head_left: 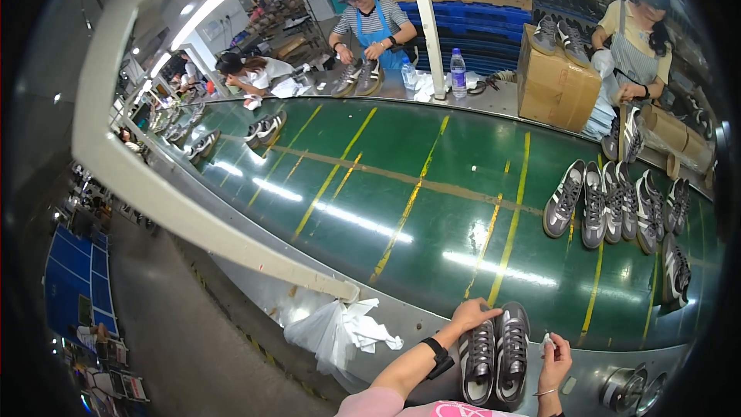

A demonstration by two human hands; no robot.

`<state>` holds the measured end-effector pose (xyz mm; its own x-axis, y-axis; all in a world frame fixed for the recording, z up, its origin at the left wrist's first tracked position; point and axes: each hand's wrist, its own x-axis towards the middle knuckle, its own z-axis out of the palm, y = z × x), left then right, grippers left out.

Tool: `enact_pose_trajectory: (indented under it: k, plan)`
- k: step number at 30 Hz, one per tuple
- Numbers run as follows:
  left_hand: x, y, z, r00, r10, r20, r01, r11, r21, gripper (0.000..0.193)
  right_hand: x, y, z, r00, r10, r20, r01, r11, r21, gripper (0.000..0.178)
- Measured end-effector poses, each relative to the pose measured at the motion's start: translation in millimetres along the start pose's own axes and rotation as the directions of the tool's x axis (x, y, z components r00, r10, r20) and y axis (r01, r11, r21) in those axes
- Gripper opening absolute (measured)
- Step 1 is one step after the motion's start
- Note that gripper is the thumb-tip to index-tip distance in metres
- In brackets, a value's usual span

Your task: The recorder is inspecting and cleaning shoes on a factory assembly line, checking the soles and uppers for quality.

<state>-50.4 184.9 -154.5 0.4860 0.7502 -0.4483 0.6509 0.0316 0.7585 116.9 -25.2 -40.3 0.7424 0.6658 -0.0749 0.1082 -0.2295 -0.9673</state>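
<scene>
A pair of dark grey sneakers with pale stripes and dark laces stands side by side on the metal ledge in front of me, toes pointing away. My left hand (472,314) is closed over the toe of the left sneaker (478,359), its fingertips reaching toward the right sneaker (512,355). To the right of the pair, my right hand (554,364) pinches a small white wad (547,340) that looks like cloth or tissue. It is held apart from the shoes. A black band is on my left wrist.
A green conveyor belt (401,185) with yellow lines runs beyond the ledge. Several similar sneakers (593,205) stand on its right. White cloths (363,328) and a frame post lie left. Metal tins (624,390) sit at right. Co-workers handle shoes across the belt, near a carton (557,85).
</scene>
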Motion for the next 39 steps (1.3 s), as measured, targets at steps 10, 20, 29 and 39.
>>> enact_pose_trajectory:
  k: [10,20,29,39]
  plan:
    - [-11,56,-110,0.989,0.142,-0.046,-0.144,0.989,-0.045,0.051,-15,-11,76,0.994,0.098,0.043,-0.098,0.995,-0.004,0.025]
    - [-44,96,-210,0.637,0.437,-0.634,-0.286,0.899,0.333,0.034,-9,-25,159,0.896,-0.167,0.411,0.257,0.95,-0.176,0.023]
    - [-33,100,-201,0.553,0.471,-0.688,-0.221,0.879,0.423,0.036,7,-11,179,0.776,-0.427,0.465,0.549,0.819,-0.164,0.021]
    - [-53,111,-182,0.574,0.531,-0.624,-0.323,0.847,0.423,0.041,6,18,196,0.622,-0.347,0.702,0.689,0.669,-0.28,0.027]
